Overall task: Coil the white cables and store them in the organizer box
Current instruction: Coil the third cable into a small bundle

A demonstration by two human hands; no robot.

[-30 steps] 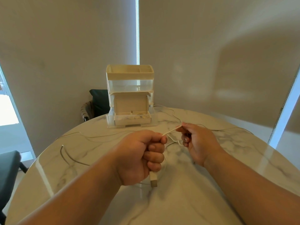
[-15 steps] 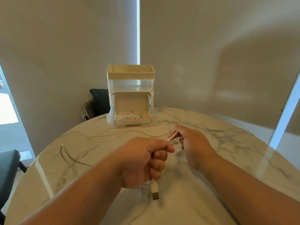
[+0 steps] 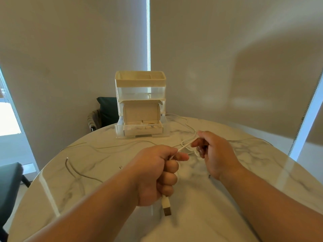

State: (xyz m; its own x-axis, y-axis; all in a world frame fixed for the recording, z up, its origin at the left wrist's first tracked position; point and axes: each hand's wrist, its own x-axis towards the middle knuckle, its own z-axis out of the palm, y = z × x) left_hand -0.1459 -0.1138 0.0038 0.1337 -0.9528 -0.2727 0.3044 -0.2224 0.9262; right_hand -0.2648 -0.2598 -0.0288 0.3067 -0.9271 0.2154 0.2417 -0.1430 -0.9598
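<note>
**White cable** (image 3: 182, 147): thin and white, held off the counter in front of the organizer box and slightly to its right. A short taut stretch runs between the two hands. Beyond the right hand, slack loops trail back across the counter toward the box's right side.

**USB plug** (image 3: 166, 206): the cable's end. It hangs below the left fist, farther in front of the box than any other item, with its metal tip pointing down.

**Left hand** (image 3: 155, 173): in front of the box. The grip is closed in a fist round the cable, and the thumb is laid over the strand where it leaves the top of the fist.

**Right hand** (image 3: 215, 152): in front of the box and to its right, closer to it than the left hand. The grip pinches the cable between thumb and forefinger, and the other fingers are curled.

**Organizer box** (image 3: 140, 84): cream and clear plastic, tiered, standing upright at the counter's far edge. Its bottom drawer is pulled out.

**Carton** (image 3: 141, 112): pale card, seated in the box's open drawer with its lid raised. The contents are too small to tell.

**Second cable** (image 3: 111, 145): a thin pale line lying flat on the counter, in front of the box and to its left.

**Counter** (image 3: 258, 173): round, white marble with grey veins, and glossy. It carries the box.

**Chair** (image 3: 105, 109): dark, behind the box on its left.
</note>
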